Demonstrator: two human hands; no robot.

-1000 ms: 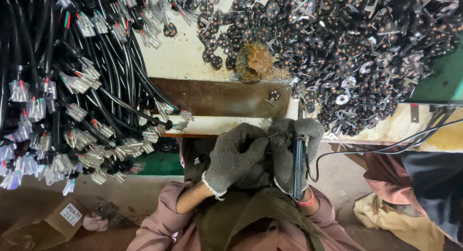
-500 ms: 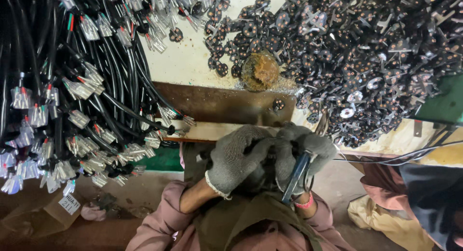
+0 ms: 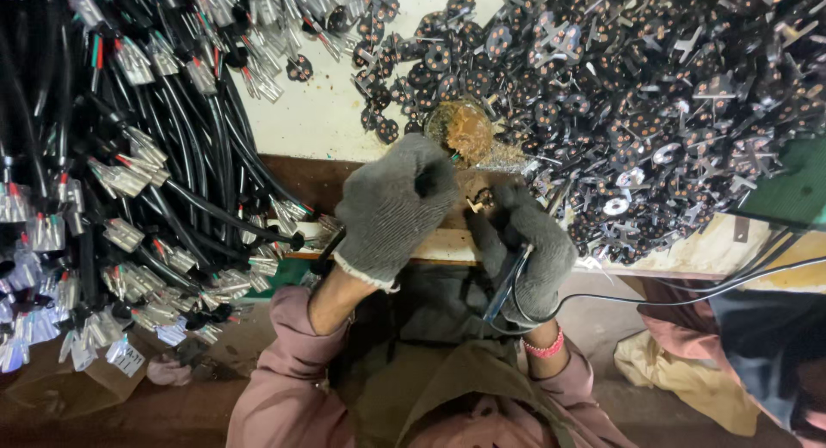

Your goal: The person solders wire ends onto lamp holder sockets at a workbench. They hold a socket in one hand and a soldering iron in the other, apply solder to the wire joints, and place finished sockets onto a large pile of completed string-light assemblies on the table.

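Left hand, grey glove, fingers curled near the rusty brown pot at 12 o'clock; cannot tell what it grips. Right hand closed around a dark corded tool. Black cables at 9 o'clock; plug parts piled at 2.

A small white rectangular paper tag with dark print hangs at the lower left, among the metal-tipped ends of the black cable bundle. Just beneath it sits a brown cardboard box, low at the left edge and partly in shadow. No signs or screens show.
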